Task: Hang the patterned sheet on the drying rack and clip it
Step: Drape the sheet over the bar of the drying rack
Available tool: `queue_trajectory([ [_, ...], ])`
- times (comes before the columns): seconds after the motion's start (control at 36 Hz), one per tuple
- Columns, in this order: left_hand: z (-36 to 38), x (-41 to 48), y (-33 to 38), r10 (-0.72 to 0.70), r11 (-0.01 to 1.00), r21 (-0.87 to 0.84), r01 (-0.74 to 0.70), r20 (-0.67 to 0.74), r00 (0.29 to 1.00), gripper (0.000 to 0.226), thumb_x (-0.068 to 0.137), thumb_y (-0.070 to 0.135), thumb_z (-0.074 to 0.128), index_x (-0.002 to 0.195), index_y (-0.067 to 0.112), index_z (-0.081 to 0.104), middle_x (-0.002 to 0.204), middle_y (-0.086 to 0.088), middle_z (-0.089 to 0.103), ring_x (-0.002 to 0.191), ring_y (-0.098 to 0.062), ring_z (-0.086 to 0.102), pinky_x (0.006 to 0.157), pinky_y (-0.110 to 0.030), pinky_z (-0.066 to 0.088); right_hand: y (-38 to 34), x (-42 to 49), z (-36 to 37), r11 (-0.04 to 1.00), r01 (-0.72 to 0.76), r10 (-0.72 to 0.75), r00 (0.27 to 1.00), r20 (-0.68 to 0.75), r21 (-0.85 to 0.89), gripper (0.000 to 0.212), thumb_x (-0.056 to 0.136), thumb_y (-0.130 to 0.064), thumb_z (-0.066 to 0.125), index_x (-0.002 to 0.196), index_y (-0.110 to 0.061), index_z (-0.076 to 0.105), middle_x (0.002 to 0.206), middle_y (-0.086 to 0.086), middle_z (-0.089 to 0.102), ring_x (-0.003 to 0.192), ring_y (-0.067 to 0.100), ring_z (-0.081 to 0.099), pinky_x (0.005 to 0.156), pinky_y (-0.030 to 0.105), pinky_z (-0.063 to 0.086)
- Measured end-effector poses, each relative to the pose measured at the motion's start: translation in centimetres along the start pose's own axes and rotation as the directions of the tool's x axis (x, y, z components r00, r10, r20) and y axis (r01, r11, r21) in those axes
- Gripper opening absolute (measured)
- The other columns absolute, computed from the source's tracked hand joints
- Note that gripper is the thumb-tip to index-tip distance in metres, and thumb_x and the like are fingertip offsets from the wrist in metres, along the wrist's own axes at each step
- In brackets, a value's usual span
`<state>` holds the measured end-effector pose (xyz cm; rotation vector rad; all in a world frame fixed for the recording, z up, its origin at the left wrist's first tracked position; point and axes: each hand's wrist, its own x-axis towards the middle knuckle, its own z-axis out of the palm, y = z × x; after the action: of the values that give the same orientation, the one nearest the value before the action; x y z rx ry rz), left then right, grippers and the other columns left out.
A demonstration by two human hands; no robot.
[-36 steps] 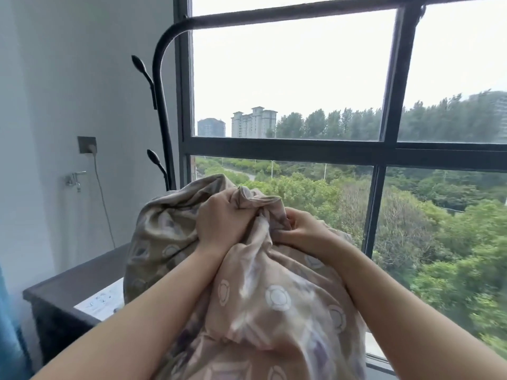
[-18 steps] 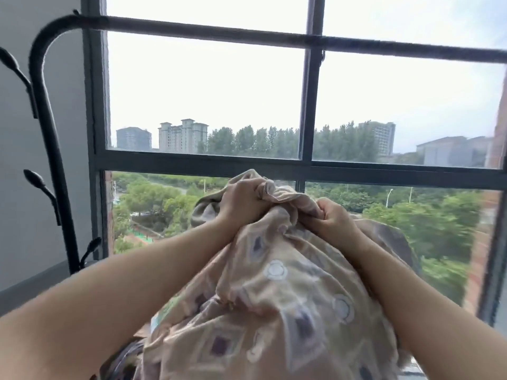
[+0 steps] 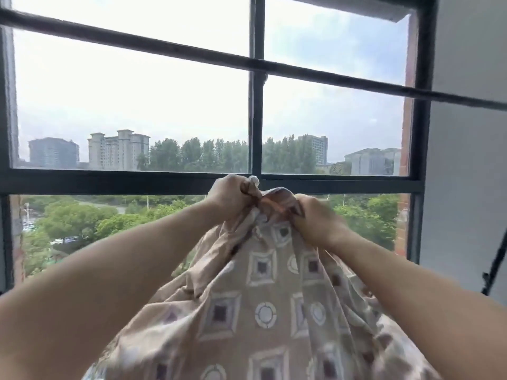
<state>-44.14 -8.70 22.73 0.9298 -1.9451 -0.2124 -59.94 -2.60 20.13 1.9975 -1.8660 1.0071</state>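
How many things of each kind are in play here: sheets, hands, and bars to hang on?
Patterned sheet: 1, bunched at its top
Hands: 2, left hand and right hand, both gripping the bunched top
Drying rack bar: 1, running across above the hands, with nothing on it
Total: 4

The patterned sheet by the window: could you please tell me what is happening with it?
A person holds the patterned sheet bunched up in front of the window. The left grip and the right grip clutch its gathered top edge close together, and the rest hangs down between the forearms. The dark rack bar crosses above the hands; the sheet is not yet over it, and no clip is in view.
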Motion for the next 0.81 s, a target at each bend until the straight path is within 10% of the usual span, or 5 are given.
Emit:
queue_trajectory([
  [0.14, 0.5, 1.9, 2.8, 0.036, 0.918, -0.378, -0.119, -0.220, 0.975, 0.014, 0.085, 0.009, 0.063, 0.072, 0.010, 0.059, 0.056, 0.012, 0.057, 0.053, 0.006, 0.051, 0.050, -0.010, 0.035, 0.8, 1.8, -3.3, 0.991, 0.001, 0.054, 0.916, -0.398, 0.136, 0.029, 0.095, -0.034, 0.047, 0.075, -0.016, 0.037, 0.065, -0.006, 0.042, 0.062, 0.018, 0.045, 0.057, 0.033, 0.031],
  [0.31, 1.4, 2.8, 3.0, -0.146, 0.849, -0.516, 0.115, -0.019, 0.989, 0.021, 0.066, 0.016, 0.080, 0.057, 0.016, 0.061, 0.064, -0.001, 0.064, 0.070, -0.020, 0.060, 0.076, -0.031, 0.056, 1.1, 1.5, -4.2, 0.989, -0.071, 0.108, 0.946, -0.307, 0.129, 0.021, 0.095, -0.017, 0.044, 0.076, -0.009, 0.044, 0.082, 0.014, 0.060, 0.077, 0.029, 0.050, 0.055, 0.034, 0.020],
  [0.44, -1.3, 4.3, 7.9, 0.005, 0.826, -0.545, -0.145, -0.251, 0.968, 0.022, 0.079, 0.020, 0.072, 0.063, 0.020, 0.057, 0.037, 0.018, 0.053, 0.038, 0.006, 0.051, 0.038, -0.006, 0.036, -2.9, 3.6, -11.8, 0.946, 0.190, 0.053, 0.710, -0.702, 0.264, 0.032, 0.090, -0.011, 0.047, 0.064, -0.019, 0.029, 0.062, -0.003, 0.034, 0.054, 0.009, 0.027, 0.045, 0.014, 0.029],
  [0.61, -0.6, 3.7, 5.1, -0.174, 0.901, -0.418, 0.114, -0.109, 0.979, 0.011, 0.077, 0.019, 0.070, 0.068, 0.015, 0.065, 0.072, -0.007, 0.065, 0.073, -0.023, 0.062, 0.073, -0.035, 0.057, -0.2, 0.4, -5.4, 0.709, -0.322, 0.107, 0.928, 0.356, 0.627, 0.039, 0.080, -0.054, 0.060, 0.093, -0.018, 0.069, 0.093, 0.007, 0.073, 0.079, 0.021, 0.069, 0.074, 0.032, 0.057],
  [0.81, -2.2, 4.4, 6.5, -0.125, 0.908, -0.417, 0.043, -0.171, 0.977, 0.022, 0.078, 0.008, 0.067, 0.059, 0.020, 0.061, 0.064, -0.001, 0.061, 0.069, -0.023, 0.060, 0.071, -0.037, 0.055, -1.7, 1.7, -2.6, 0.778, -0.221, 0.033, 0.949, 0.313, 0.588, 0.014, 0.072, -0.011, 0.077, 0.084, -0.007, 0.070, 0.074, 0.003, 0.069, 0.065, 0.017, 0.065, 0.070, 0.030, 0.058],
])
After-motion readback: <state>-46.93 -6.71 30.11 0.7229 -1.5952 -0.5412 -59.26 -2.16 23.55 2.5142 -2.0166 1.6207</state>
